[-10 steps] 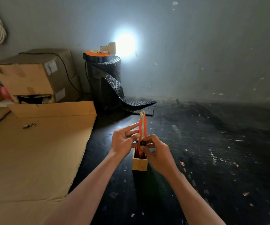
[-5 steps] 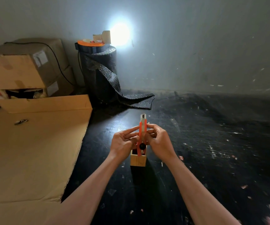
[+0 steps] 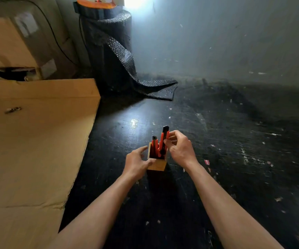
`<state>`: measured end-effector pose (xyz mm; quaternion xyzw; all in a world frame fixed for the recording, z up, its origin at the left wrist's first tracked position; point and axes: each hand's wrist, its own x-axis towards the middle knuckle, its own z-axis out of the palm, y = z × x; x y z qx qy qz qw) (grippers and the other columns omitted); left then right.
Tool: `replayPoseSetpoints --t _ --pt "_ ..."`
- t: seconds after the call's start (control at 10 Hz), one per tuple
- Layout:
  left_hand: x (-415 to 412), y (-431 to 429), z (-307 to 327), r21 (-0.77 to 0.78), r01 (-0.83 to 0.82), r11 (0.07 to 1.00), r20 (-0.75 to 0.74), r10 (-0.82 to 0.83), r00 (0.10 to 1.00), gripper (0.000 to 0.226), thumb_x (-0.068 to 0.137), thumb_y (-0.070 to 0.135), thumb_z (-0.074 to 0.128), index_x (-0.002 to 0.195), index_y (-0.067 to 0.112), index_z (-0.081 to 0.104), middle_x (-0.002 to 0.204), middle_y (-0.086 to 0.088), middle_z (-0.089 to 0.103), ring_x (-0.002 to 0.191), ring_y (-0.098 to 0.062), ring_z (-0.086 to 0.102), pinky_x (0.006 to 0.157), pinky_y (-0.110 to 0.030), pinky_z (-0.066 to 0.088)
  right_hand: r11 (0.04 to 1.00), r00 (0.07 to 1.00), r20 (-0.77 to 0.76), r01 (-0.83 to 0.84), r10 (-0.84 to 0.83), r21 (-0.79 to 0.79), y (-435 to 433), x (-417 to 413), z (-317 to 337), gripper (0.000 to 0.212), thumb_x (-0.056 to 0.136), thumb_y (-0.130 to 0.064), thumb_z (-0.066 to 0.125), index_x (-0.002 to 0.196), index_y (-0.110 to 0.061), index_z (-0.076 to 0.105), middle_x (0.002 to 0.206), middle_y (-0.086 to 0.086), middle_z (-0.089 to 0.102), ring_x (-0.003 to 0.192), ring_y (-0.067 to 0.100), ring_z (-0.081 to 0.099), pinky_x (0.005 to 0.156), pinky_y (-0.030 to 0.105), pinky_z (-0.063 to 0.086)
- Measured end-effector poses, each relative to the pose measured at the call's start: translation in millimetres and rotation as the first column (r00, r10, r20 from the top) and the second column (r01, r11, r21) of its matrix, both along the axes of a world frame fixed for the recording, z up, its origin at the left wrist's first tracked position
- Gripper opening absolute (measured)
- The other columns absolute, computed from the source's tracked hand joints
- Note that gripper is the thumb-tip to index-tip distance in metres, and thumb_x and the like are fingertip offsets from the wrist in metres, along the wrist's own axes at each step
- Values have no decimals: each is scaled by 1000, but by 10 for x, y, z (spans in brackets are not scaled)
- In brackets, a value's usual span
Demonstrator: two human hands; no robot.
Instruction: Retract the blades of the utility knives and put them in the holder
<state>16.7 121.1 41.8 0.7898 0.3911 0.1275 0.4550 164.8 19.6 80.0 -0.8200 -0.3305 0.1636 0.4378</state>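
Orange utility knife point(image 3: 163, 139) stands tilted in the square wooden holder point(image 3: 158, 165), pinched by the right hand point(image 3: 180, 150). Left hand point(image 3: 137, 163) rests loose-fingered against the holder.

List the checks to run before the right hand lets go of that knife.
1. Right hand pinches the knife: ok.
2. Left hand rests against the holder to steady it: ok.
3. Knife's lower end inside the holder: ok.
4. Blade retracted: cannot tell. No blade shows at the top end, and the lower end is hidden in the holder.
5. Room beside the other knife in the holder: ok; a gap shows between them.
6. Knife standing straight: not ok; it leans.
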Motion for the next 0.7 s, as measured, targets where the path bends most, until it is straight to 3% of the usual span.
replayPoseSetpoints --t 0.1,0.3,0.4,0.5,0.7 --pt "51 -5 -109 -30 -5 1000 -33 4 999 70 82 28 85 145 17 57 141 -6 66 128 -20 62 104 -30 46 997 1000 -1 -12 12 -82 23 14 -171 13 97 -25 68 106 -16 69 100 0 73 91 14 67 68 19 50" --pt "141 -8 -224 -48 -14 999 11 15 1000 58 84 22 84 138 22 65 128 -2 74 116 -16 70 104 -37 54 980 999 -28 -31 26 -198 16 33 -359 13 99 -25 64 108 -18 70 104 -1 74 94 15 67 69 22 46" --pt "158 -8 -240 -65 -18 998 45 21 999 52 85 18 83 134 24 68 124 1 76 113 -12 70 103 -36 56 978 1000 -23 -25 21 -208 -10 43 -353 15 100 -26 61 109 -18 70 105 0 74 93 14 66 67 17 45" --pt "145 -19 -243 -74 -19 997 46 22 999 52 86 15 81 136 20 66 127 -2 74 117 -14 69 101 -32 54 977 999 -16 -36 33 -209 -67 63 -324 16 100 -28 61 110 -19 70 103 -1 73 94 14 67 72 23 49" --pt "-23 -88 -157 -75 -56 996 28 59 998 60 87 20 81 142 12 59 134 -4 70 120 -18 67 101 -35 56 993 998 13 -66 67 -99 -316 1 164 14 99 -28 64 106 -18 71 93 -5 71 83 6 66 67 15 47"
